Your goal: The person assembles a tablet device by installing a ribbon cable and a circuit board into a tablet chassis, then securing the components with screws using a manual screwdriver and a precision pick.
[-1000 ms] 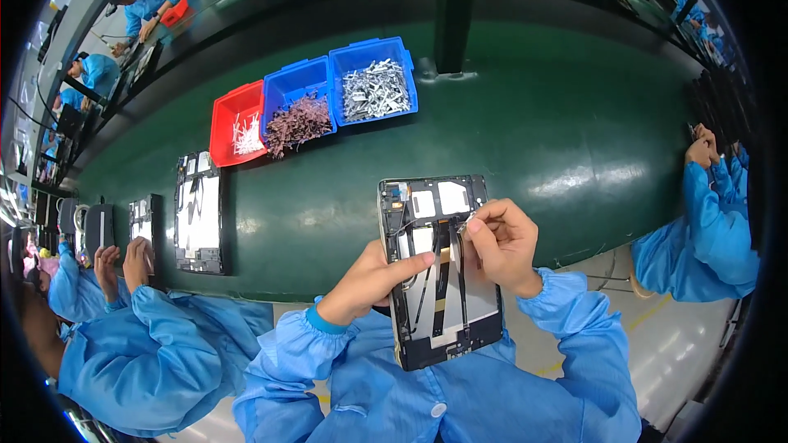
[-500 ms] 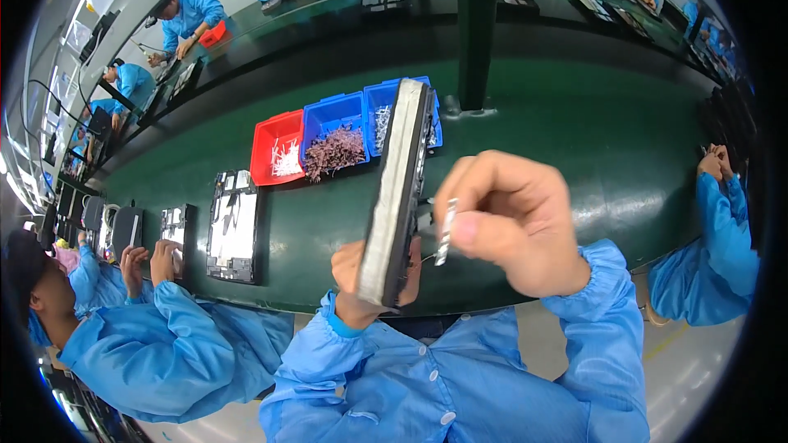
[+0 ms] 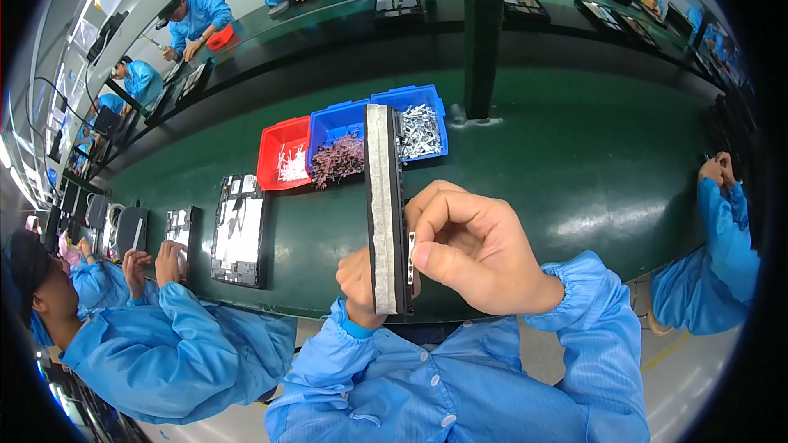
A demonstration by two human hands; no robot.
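My left hand is wrapped round the lower end of a black-framed electronic device, held upright on edge above the bench. A pale grey strip runs along the side facing me; its flat face is mostly hidden. Between thumb and forefinger, my right hand pinches a small silver metal strip with dark spots, right beside the device's right edge. Whether the strip touches the device I cannot tell. Beyond the device stand a red bin of white pieces, a blue bin of reddish-brown pieces and another blue bin of silver pieces.
The green bench carries an opened flat device to the left. A green post rises behind the bins. On the left a co-worker handles a smaller device; another person's sleeve is at right. More people work across the bench.
My right hand has moved left and brought the silver strip up to the device's edge. The device has turned more upright, and the silver-filled blue bin shows more fully.
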